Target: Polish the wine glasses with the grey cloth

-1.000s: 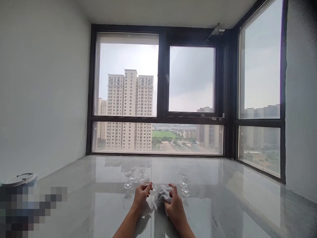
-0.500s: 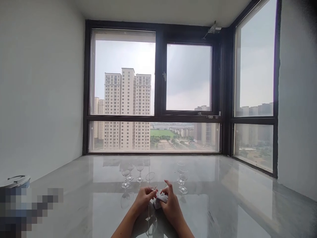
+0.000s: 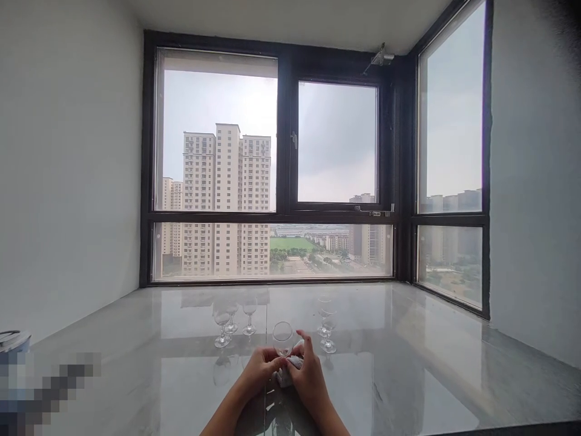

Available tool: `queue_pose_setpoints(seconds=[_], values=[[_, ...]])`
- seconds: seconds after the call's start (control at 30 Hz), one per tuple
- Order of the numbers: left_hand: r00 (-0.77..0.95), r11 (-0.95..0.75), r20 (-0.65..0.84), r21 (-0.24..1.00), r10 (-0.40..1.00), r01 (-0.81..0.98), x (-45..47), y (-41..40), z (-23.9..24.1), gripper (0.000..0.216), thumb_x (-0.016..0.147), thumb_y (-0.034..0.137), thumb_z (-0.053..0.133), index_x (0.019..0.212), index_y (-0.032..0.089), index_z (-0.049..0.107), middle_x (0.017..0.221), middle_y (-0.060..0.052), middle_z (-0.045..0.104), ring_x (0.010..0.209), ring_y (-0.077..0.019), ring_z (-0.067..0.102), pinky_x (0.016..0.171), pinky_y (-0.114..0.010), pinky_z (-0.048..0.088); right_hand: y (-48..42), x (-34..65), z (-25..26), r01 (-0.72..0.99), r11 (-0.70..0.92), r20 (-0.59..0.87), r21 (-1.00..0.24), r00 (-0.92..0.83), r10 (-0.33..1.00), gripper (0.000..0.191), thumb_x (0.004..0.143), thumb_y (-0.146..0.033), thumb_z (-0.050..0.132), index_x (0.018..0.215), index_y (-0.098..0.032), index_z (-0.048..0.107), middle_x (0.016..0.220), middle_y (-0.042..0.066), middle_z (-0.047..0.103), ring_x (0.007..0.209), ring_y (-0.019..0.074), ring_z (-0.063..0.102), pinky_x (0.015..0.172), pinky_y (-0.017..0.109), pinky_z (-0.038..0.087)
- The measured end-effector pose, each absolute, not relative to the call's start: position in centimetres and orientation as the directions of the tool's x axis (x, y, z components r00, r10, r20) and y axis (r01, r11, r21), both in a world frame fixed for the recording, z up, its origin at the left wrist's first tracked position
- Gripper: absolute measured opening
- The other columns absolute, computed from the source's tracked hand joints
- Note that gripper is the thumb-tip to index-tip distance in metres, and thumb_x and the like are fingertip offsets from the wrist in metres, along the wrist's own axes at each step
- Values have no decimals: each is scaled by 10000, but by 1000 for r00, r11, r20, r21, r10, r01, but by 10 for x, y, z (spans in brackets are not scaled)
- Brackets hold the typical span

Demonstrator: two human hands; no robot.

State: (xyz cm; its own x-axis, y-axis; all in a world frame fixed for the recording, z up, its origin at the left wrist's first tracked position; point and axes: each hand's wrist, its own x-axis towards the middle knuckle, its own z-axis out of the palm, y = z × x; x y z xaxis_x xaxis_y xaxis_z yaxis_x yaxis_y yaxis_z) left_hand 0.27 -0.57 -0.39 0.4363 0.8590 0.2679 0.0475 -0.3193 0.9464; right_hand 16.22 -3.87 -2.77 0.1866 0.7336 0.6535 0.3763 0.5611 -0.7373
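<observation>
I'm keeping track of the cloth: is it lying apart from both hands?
No, the pale cloth is bunched in the right hand, near the held glass.

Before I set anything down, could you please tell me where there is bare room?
The glossy grey surface is free between the pale left wall and three clear stemmed glasses, and right of two similar glasses. The middle is crowded: the left hand holds another clear glass, the right hand a whitish cloth.

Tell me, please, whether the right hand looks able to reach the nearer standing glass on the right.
Probably yes: nothing visible stands between the right hand and that glass, though the hand holds a cloth.
</observation>
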Motion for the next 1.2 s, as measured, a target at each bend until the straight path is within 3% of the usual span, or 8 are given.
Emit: queue_pose_setpoints(seconds=[0.27,0.5,0.6,0.77,0.9,1.2], values=[[450,-370,300,926,841,75,5,-12,3,659,741,784,671,684,135,766,633,-50,619,646,-163,506,675,-302,402,-40,162,-26,393,544,655,-742,248,714,592,787,-276,641,1352,-239,467,806,-42,715,793,219,720,816,361,549],[521,-305,237,951,820,46,7,-13,0,445,721,558,745,830,134,819,678,-47,638,681,-173,535,722,-321,430,-43,161,-24,421,511,650,-749,318,691,584,792,-279,602,1358,-224,464,831,-5,740,784,230,725,784,366,554],[467,-270,234,963,853,11,5,-7,-4,417,688,476,749,910,128,810,701,-60,673,672,-178,564,715,-324,444,-43,161,-25,413,506,644,-757,346,682,568,809,-324,620,1346,-231,459,818,-8,735,771,235,725,761,357,557],[302,-222,216,975,928,-15,-3,11,-17,608,610,413,724,1148,129,718,669,-41,676,587,-166,544,629,-308,420,-41,181,-26,480,369,597,-796,519,612,541,877,-425,531,1371,-237,414,852,33,739,797,282,731,746,390,549],[289,-206,203,978,936,-21,-6,17,-22,576,612,398,718,1134,158,682,667,-30,654,604,-176,563,634,-313,425,-36,203,-28,528,232,552,-817,599,580,539,872,-433,489,1366,-238,400,889,69,753,776,320,730,691,401,526],[289,-226,219,974,932,-8,-3,18,-26,510,616,432,690,1055,172,672,651,-22,653,588,-171,543,627,-314,397,-35,229,-27,630,185,613,-754,574,543,605,898,-427,452,1460,-247,317,881,45,710,773,308,711,664,368,489]])
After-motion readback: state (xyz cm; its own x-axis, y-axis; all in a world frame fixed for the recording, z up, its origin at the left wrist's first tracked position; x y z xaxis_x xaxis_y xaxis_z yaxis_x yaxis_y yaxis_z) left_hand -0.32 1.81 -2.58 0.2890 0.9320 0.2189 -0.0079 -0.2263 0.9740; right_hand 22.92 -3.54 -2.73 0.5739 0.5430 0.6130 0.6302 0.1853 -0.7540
